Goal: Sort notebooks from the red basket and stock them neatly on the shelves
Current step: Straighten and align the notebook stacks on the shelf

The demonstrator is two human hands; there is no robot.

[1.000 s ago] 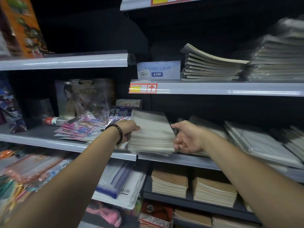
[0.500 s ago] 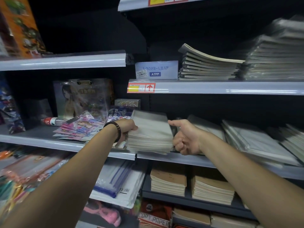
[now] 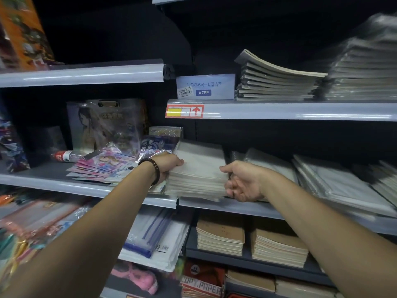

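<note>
A stack of white, plastic-wrapped notebooks (image 3: 198, 171) lies on the middle shelf (image 3: 232, 206), at its left end. My left hand (image 3: 169, 165), with a dark bead bracelet on the wrist, grips the stack's left edge, thumb on top. My right hand (image 3: 241, 183) is against the stack's right edge with its fingers curled and its thumb on the top corner. More wrapped white notebooks (image 3: 335, 183) lie in slanted piles to the right on the same shelf. The red basket is not in view.
Above, a shelf holds a "LOOSE-LEAF A7PP" box (image 3: 205, 86) and stacks of notebooks (image 3: 277, 81). Colourful sticker packs (image 3: 103, 166) and a boxed clipboard (image 3: 107, 123) sit on the left shelf. Brown notebooks (image 3: 220, 233) and copy paper (image 3: 202, 284) fill the lower shelves.
Both hands stay on the stack's sides. The right hand has turned a little, palm more upward, and the stack sits slightly further onto the shelf.
</note>
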